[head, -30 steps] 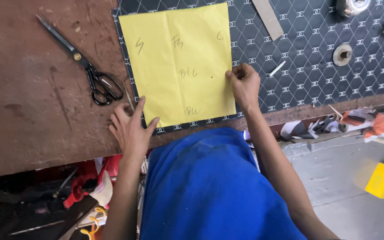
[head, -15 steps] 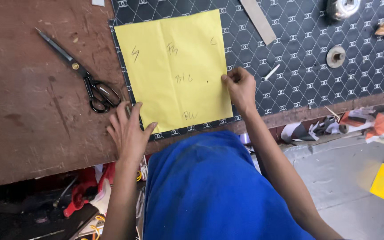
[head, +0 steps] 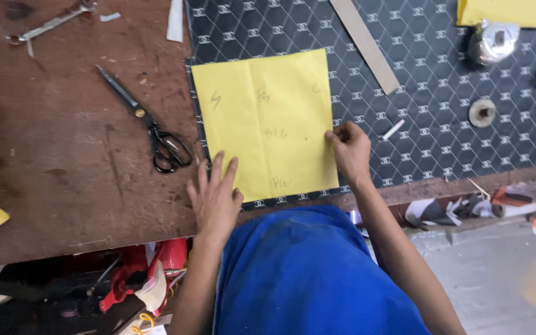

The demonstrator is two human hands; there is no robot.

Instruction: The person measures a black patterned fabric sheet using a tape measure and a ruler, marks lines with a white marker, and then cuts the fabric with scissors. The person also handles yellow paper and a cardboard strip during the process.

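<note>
Your left hand [head: 214, 197] lies flat with its fingers spread wide, the fingertips resting on the lower left corner of the yellow paper pattern [head: 267, 123], while the palm sits on the brown wooden table [head: 63, 155]. Your right hand [head: 350, 151] is at the pattern's right edge with its fingers curled narrow; they seem to pinch the edge, but you cannot tell from above whether they grip it or only press on it. The pattern lies flat on the left end of the dark quilted fabric [head: 442, 80], which has a diamond grid with small pale marks. There is faint pencil writing on the paper, too dim to make out.

Black scissors [head: 148, 126] lie closed on the table just left of the pattern, well clear of your left hand. A wrench [head: 49, 25] at the top left is partly cut off by the frame. On the fabric you can see a grey strip [head: 365, 43], a white chalk stick [head: 393, 129], a round metal disc [head: 482, 112] and a shiny metal object [head: 494, 42] whose kind is unclear. Another yellow sheet [head: 507, 12] is cut off at the top edge. Your blue shirt [head: 311, 273] hides the table's near edge.
</note>
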